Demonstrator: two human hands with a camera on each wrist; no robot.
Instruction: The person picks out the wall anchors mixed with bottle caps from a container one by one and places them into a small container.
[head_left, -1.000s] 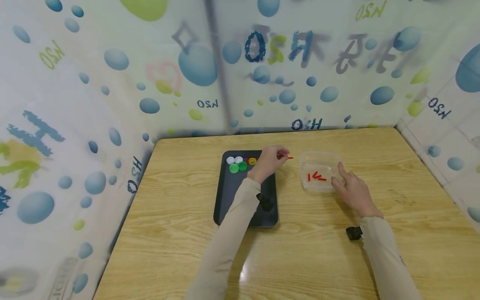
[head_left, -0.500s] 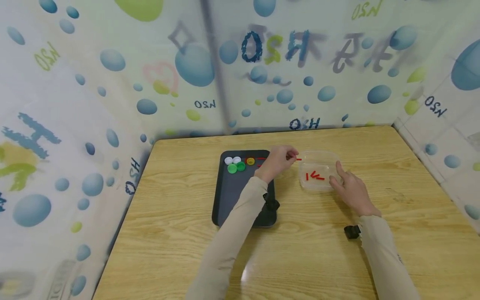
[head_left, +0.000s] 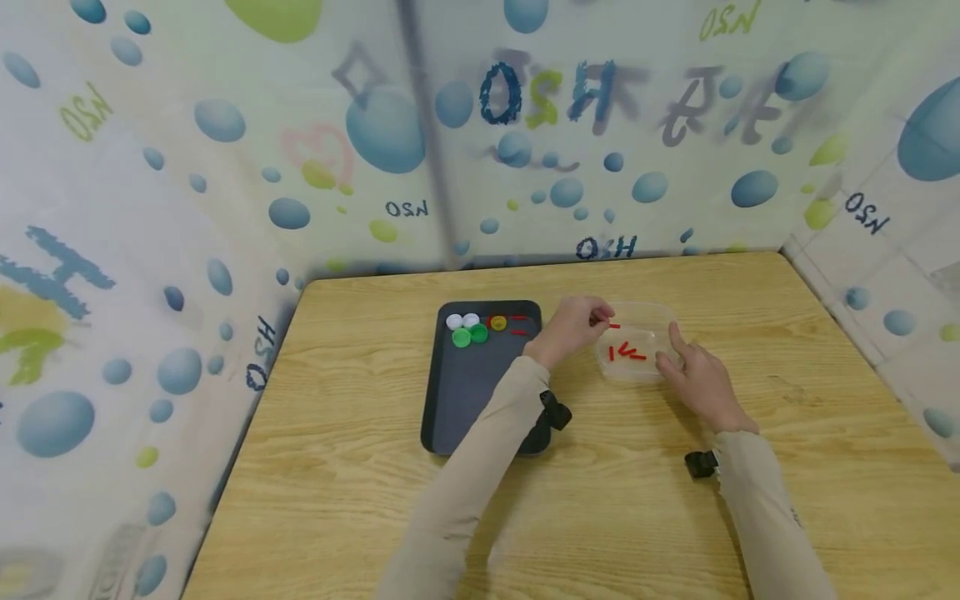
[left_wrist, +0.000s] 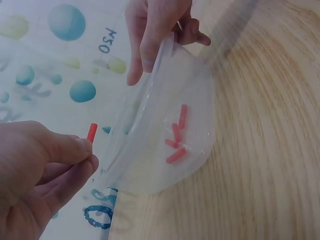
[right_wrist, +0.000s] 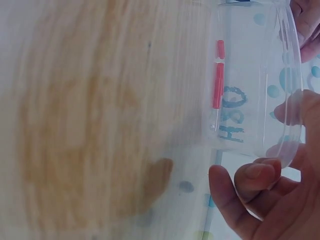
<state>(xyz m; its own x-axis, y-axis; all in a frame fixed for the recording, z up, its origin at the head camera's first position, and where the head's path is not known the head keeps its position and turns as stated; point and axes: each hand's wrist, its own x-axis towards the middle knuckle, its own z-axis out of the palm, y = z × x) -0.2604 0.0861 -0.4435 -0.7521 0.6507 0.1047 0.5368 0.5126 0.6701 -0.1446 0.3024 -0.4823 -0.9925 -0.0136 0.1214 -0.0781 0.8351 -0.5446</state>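
My left hand (head_left: 573,329) pinches a short red stick (left_wrist: 92,132) between thumb and fingertips, at the left rim of a clear plastic container (head_left: 633,372). Inside that container lie several more red sticks (left_wrist: 175,156) on its floor. My right hand (head_left: 703,383) holds the container's right side, thumb and fingers at the rim (right_wrist: 292,145). To the left of both hands is a dark rectangular tray (head_left: 468,392). At its far end sit two white caps (head_left: 454,322), two green caps (head_left: 461,337), a yellow cap (head_left: 498,323) and two red sticks (head_left: 519,332).
Everything stands on a wooden table (head_left: 322,467). Its far edge meets a curtain-like wall (head_left: 495,192) printed with blue and green bubbles, and similar printed walls rise at the left and right. A black wrist camera (head_left: 556,411) sits on the left sleeve, above the tray's right edge.
My left hand has moved right with the red stick, from over the tray to the container's rim, uncovering the two red sticks in the tray. The right hand keeps its hold.
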